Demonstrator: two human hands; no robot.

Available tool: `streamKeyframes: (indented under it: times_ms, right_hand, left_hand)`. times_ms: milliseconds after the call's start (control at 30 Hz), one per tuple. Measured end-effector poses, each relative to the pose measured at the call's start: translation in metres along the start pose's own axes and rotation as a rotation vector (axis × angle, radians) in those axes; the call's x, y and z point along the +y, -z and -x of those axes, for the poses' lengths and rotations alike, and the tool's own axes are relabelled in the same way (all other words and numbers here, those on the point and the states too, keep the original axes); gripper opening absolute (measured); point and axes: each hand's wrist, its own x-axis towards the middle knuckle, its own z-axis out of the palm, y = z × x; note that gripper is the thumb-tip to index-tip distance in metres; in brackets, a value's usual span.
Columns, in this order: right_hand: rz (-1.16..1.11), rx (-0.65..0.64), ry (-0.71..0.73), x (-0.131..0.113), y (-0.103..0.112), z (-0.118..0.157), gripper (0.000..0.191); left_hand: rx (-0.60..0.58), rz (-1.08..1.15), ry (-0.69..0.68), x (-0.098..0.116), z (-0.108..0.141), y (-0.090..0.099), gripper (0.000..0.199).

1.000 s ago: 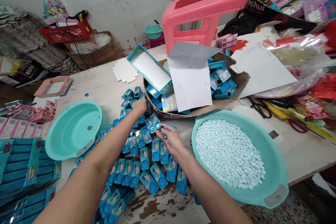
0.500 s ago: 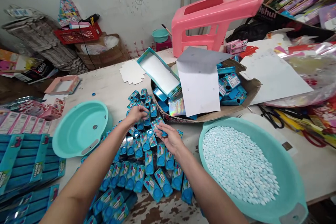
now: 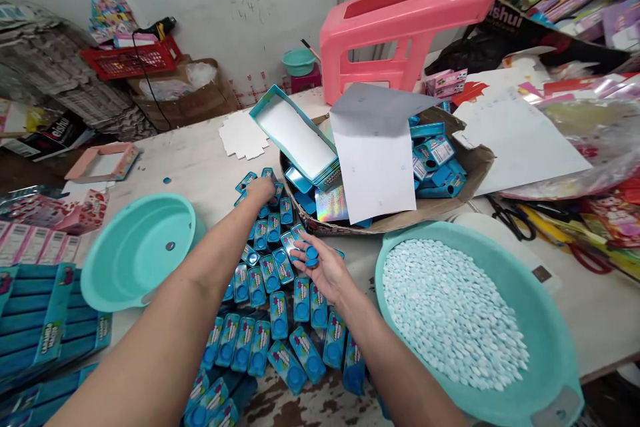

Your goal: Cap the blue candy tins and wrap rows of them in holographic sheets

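My left hand [image 3: 261,191] reaches to the far end of a group of small blue boxes, its fingers curled down over a blue box [image 3: 247,181] or the one beside it. Whatever those fingertips pinch is hidden. Lower and to the right, my right hand [image 3: 324,267] is turned palm up, fingers partly curled around small round blue caps [image 3: 311,255]. Under and in front of both hands stand many blue boxes [image 3: 279,313] with printed labels; those in front show round blue caps on top, while some at the far end have dark open holes.
A teal basin [image 3: 555,340] of pale tablets stands right; another teal basin [image 3: 145,247] sits left. Behind the hands, a cardboard box [image 3: 475,167] holds more blue boxes beneath white sheets. Also around are a pink stool [image 3: 375,27], scissors [image 3: 515,220] and stacked blue packs [image 3: 30,320].
My left hand has moved slightly up and left, down onto the far boxes. My right hand has turned further palm up, showing the blue caps. The view has shifted slightly.
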Motion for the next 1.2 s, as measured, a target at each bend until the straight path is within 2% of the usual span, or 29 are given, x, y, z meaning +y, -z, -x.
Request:
streamKeyframes:
  times_ms: [100,167,200,267,300,333,400,467,600,700,800,1000,1200]
  right_hand:
    - [-0.019,0.003,-0.035,-0.002,-0.002,0.000,0.042]
    - [-0.030,0.021,-0.046,0.001,-0.005,-0.003,0.042]
    - [-0.037,0.030,-0.047,0.003,-0.007,-0.005,0.041]
    - [-0.047,0.032,-0.041,0.009,-0.014,-0.010,0.038]
    - [-0.046,0.022,-0.035,0.013,-0.019,-0.013,0.037]
    - [-0.041,0.008,-0.030,0.017,-0.024,-0.016,0.036]
    - [-0.043,-0.003,-0.040,0.024,-0.034,-0.019,0.034]
    - [-0.073,0.014,-0.089,0.030,-0.041,-0.021,0.032]
    - [-0.114,0.054,-0.151,0.037,-0.042,-0.019,0.028]
    - [-0.095,0.080,-0.127,0.039,-0.036,-0.016,0.021]
    - [-0.089,0.097,-0.099,0.038,-0.031,-0.013,0.015]
    - [-0.070,0.131,-0.057,0.030,-0.028,-0.011,0.016]
    - [-0.051,0.109,-0.034,0.025,-0.030,-0.010,0.019]
  left_hand:
    - [0.166,0.062,-0.043,-0.009,0.034,-0.007,0.056]
    - [0.291,0.203,-0.188,-0.019,0.071,-0.022,0.049]
    - [0.314,0.291,-0.342,-0.024,0.091,-0.032,0.044]
    - [0.207,0.407,-0.693,-0.031,0.129,-0.052,0.033]
    - [0.186,0.426,-0.788,-0.034,0.145,-0.061,0.026]
    - [0.173,0.438,-0.850,-0.036,0.156,-0.068,0.020]
    - [0.172,0.465,-0.865,-0.040,0.165,-0.073,0.014]
    - [0.168,0.563,-0.753,-0.050,0.155,-0.067,0.012]
    - [0.243,0.929,-0.293,-0.086,0.098,-0.037,0.010]
    - [0.240,0.901,-0.095,-0.107,0.050,-0.017,0.015]
    - [0.163,0.754,-0.040,-0.110,0.013,-0.006,0.017]
    - [-0.030,0.408,0.057,-0.093,-0.038,0.004,0.030]
    - [-0.026,0.203,0.054,-0.077,-0.059,0.006,0.029]
